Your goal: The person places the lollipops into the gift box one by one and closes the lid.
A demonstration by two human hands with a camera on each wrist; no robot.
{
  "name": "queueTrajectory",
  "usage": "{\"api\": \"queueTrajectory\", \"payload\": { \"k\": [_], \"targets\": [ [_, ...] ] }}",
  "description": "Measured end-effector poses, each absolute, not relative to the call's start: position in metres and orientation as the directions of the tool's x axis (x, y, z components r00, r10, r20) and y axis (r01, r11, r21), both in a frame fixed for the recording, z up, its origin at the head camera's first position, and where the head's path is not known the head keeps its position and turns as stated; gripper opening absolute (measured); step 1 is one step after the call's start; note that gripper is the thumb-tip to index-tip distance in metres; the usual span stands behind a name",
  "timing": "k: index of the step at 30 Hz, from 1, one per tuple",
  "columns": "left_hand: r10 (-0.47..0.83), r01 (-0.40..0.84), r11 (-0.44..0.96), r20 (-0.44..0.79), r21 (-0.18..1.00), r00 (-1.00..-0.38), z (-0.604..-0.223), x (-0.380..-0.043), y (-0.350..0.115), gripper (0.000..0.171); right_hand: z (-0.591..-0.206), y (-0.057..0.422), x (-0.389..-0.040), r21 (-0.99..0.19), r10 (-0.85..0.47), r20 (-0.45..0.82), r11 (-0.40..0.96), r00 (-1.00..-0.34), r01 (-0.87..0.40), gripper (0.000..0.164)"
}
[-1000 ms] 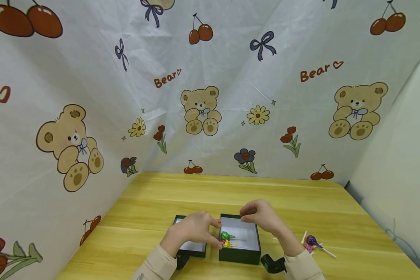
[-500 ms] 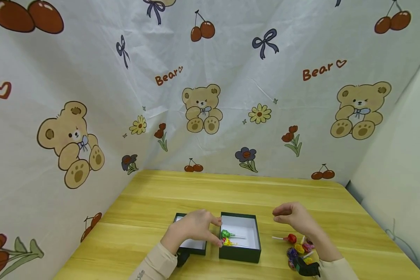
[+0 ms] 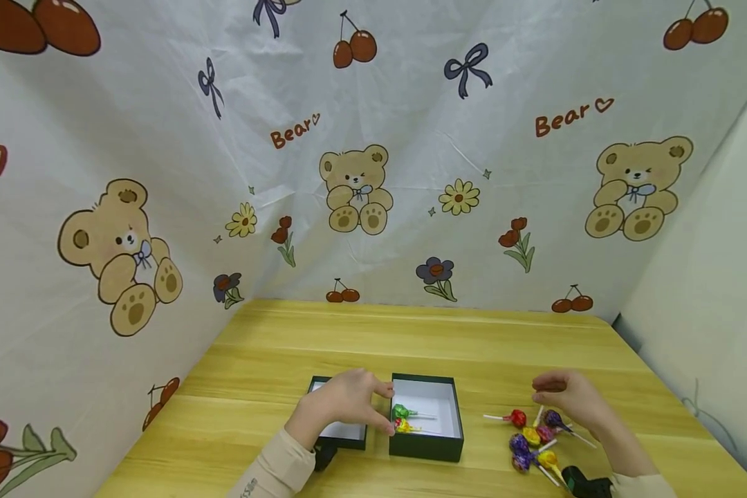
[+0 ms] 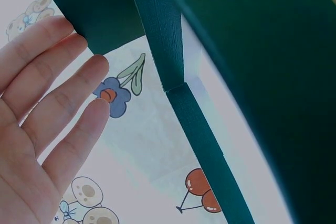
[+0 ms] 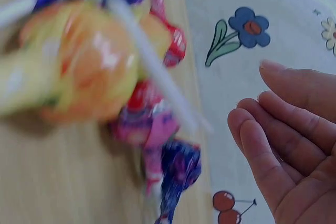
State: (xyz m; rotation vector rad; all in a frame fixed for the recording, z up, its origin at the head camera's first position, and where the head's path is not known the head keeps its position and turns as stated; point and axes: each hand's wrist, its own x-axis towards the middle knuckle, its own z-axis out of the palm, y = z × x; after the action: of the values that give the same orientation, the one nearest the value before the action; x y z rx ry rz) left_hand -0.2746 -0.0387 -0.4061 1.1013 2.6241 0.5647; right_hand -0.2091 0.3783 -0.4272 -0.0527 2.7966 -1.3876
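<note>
Your wooden table (image 3: 361,342) fills the lower frame, with open room across its middle band and between the box and the loose candy. The deep green box (image 3: 426,449) sits at lower centre; a low pass over its raised right rim might catch a stick. The shallow green tray (image 3: 348,444) lies just left of it, leaving your left hand (image 3: 350,400) little room: its fingers are spread, holding nothing, tips at the box's left edge, and a stray push could skew the box. Your right hand (image 3: 574,400), lower right, has fingers close together, thumb apart, nothing pinched. Below it the lollipops (image 3: 520,459) lie with crossed sticks, so lifting one may drag or roll another; a green lollipop (image 3: 401,411) and a yellow one (image 3: 402,425) lie inside the box, at left.
</note>
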Motion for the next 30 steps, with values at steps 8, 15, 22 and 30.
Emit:
{"api": "queueTrajectory", "payload": {
  "k": [8, 15, 22, 30],
  "targets": [
    [0.727, 0.636, 0.641, -0.074, 0.429, -0.683, -0.406, -0.274, -0.039, 0.061, -0.439, 0.393, -0.207, -0.766, 0.024, -0.043, 0.641, -0.999, 0.049, 0.041],
    [0.733, 0.646, 0.634, -0.063, 0.425, -0.677, -0.408, -0.277, -0.039, 0.061, -0.449, 0.400, -0.208, -0.757, 0.037, -0.069, 0.649, -0.997, 0.077, 0.044],
    [0.735, 0.653, 0.633, -0.059, 0.415, -0.675, -0.407, -0.276, -0.039, 0.060, -0.461, 0.405, -0.209, -0.780, 0.047, -0.103, 0.616, -0.994, 0.110, 0.040],
    [0.736, 0.650, 0.634, -0.068, 0.420, -0.674, -0.407, -0.276, -0.039, 0.059, -0.463, 0.405, -0.207, -0.782, 0.083, -0.128, 0.604, -0.988, 0.152, 0.034]
  ]
}}
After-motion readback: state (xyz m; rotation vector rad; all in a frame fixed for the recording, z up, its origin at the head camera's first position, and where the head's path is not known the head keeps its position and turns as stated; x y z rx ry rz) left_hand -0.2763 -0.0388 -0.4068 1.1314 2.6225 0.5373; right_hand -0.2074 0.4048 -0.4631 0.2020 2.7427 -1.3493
